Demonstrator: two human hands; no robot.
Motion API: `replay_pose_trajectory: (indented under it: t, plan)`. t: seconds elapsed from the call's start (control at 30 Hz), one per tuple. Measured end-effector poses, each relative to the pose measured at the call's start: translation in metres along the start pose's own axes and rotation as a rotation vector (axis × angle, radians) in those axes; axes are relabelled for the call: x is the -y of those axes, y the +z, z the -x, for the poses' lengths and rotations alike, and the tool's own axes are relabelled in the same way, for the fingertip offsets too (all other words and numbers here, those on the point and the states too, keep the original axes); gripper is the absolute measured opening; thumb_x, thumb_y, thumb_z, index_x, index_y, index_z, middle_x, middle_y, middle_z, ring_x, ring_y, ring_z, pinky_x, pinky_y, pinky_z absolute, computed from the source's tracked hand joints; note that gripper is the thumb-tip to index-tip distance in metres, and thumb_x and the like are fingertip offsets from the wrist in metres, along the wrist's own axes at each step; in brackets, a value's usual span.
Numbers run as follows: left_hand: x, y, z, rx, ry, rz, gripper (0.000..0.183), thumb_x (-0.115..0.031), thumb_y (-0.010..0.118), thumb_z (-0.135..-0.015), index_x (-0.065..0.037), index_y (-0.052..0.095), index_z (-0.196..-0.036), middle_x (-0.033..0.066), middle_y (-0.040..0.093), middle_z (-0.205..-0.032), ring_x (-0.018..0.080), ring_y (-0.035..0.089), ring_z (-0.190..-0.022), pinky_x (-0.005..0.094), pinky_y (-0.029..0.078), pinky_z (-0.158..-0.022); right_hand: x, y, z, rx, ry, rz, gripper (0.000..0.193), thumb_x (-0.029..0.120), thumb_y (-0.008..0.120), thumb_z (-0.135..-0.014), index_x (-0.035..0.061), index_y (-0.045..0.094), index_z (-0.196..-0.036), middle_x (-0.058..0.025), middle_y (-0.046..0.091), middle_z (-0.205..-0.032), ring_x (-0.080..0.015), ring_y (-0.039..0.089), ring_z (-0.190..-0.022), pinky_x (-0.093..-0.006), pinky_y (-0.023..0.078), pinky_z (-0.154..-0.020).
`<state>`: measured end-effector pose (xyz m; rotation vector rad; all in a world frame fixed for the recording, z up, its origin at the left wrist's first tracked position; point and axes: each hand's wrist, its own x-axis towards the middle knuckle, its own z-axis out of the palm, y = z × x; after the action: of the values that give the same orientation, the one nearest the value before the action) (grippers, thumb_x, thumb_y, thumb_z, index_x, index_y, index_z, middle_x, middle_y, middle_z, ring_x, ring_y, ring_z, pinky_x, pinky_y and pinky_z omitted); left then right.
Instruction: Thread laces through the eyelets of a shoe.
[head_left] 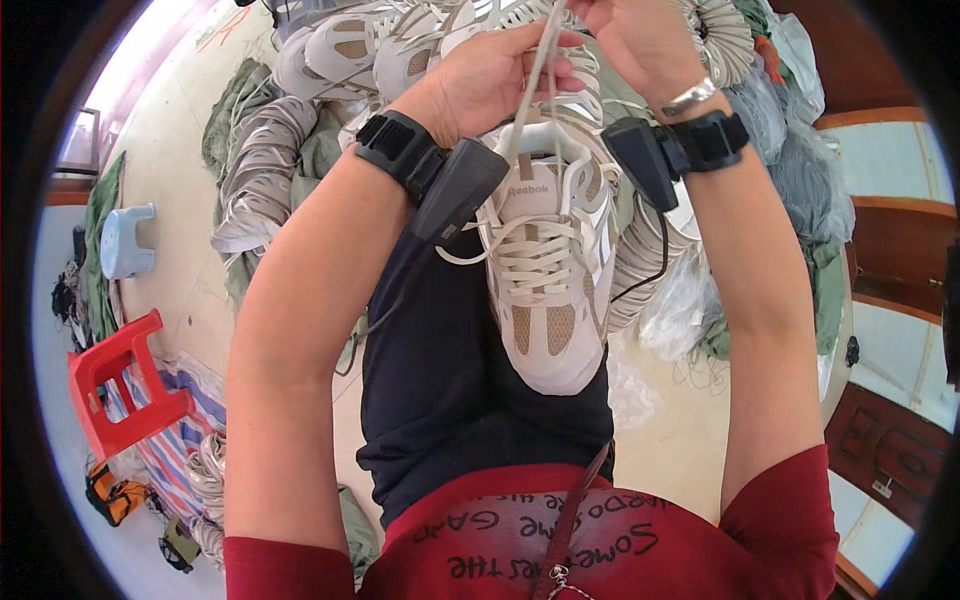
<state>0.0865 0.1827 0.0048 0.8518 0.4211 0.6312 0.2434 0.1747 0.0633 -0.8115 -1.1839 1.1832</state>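
A beige and white sneaker [548, 345] rests on my dark-trousered lap, toe toward me, its lower laces crisscrossed over the tongue. From its collar a pale shoelace [530, 95] runs taut up to the top edge of the view. My right hand [640, 45] pinches that lace there, the fingertips partly cut off by the frame. Beside the lace is my left hand [495, 80], its fingers stretched loosely and apart, with the lace passing across them. Another lace end [460, 258] hangs in a loop on the shoe's left side.
Stacked sneakers [265, 170] lie beyond my knees, with more sneakers [350, 50] at the far side. Clear plastic bags [790, 170] pile up at right. On the left stand a red stool [95, 400] and a light blue stool [122, 243]. A striped sheet [170, 420] covers floor there.
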Motion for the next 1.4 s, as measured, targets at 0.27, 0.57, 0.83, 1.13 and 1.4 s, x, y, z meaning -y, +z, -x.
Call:
replay_pose_trajectory:
  t: [0.27, 0.57, 0.83, 1.13, 1.4]
  plan:
    - [-0.015, -0.028, 0.029, -0.586, 0.149, 0.088, 0.022, -0.008, 0.053, -0.098, 0.006, 0.054, -0.114, -0.0002, 0.039, -0.072, 0.0136, 0.044, -0.066, 0.035, 0.052, -0.087, 0.074, -0.044, 0.058, 0.126, 0.168, -0.292, 0.022, 0.022, 0.052, -0.101, 0.0013, 0.055, -0.109, -0.0053, 0.052, -0.098, -0.0176, 0.051, -0.087, -0.0316, 0.045, -0.079]
    - [0.005, -0.09, 0.148, -0.677, 0.155, 0.284, 0.016, -0.013, 0.047, -0.103, -0.001, 0.051, -0.113, -0.0027, 0.039, -0.074, 0.0082, 0.04, -0.064, 0.0215, 0.041, -0.059, 0.076, -0.072, 0.148, -0.254, 0.126, -0.017, 0.019, 0.017, 0.054, -0.099, -0.0005, 0.06, -0.102, 0.0023, 0.047, -0.076, -0.0074, 0.039, -0.064, -0.0234, 0.035, -0.058]
    - [0.029, -0.027, 0.195, -0.478, 0.019, 0.46, 0.017, -0.016, 0.044, -0.104, -0.005, 0.054, -0.113, -0.0062, 0.03, -0.065, 0.0037, 0.028, -0.05, 0.0202, 0.027, -0.042, 0.033, -0.01, 0.186, -0.238, 0.188, 0.569, 0.011, 0.012, 0.064, -0.091, 0.0019, 0.066, -0.088, 0.0055, 0.056, -0.071, -0.001, 0.045, -0.065, -0.0188, 0.035, -0.057]
    - [0.028, 0.037, 0.145, -0.473, 0.069, -0.243, 0.021, -0.014, 0.059, -0.096, -0.001, 0.065, -0.112, -0.0064, 0.051, -0.074, 0.0028, 0.044, -0.06, 0.0184, 0.036, -0.053, 0.01, 0.01, 0.185, -0.166, 0.236, 0.739, 0.015, 0.017, 0.068, -0.085, 0.0024, 0.067, -0.081, 0.0043, 0.051, -0.056, -0.0026, 0.041, -0.052, -0.0235, 0.034, -0.048]
    - [0.053, 0.05, 0.103, -0.382, 0.167, -0.927, 0.018, -0.014, 0.066, -0.088, 0.0, 0.072, -0.099, -0.0012, 0.067, -0.077, 0.0045, 0.055, -0.065, 0.0222, 0.045, -0.059, 0.007, 0.005, 0.183, -0.144, 0.315, 0.827, 0.018, 0.018, 0.065, -0.08, 0.0008, 0.065, -0.078, -0.0036, 0.056, -0.056, -0.0097, 0.05, -0.05, -0.0281, 0.04, -0.05]
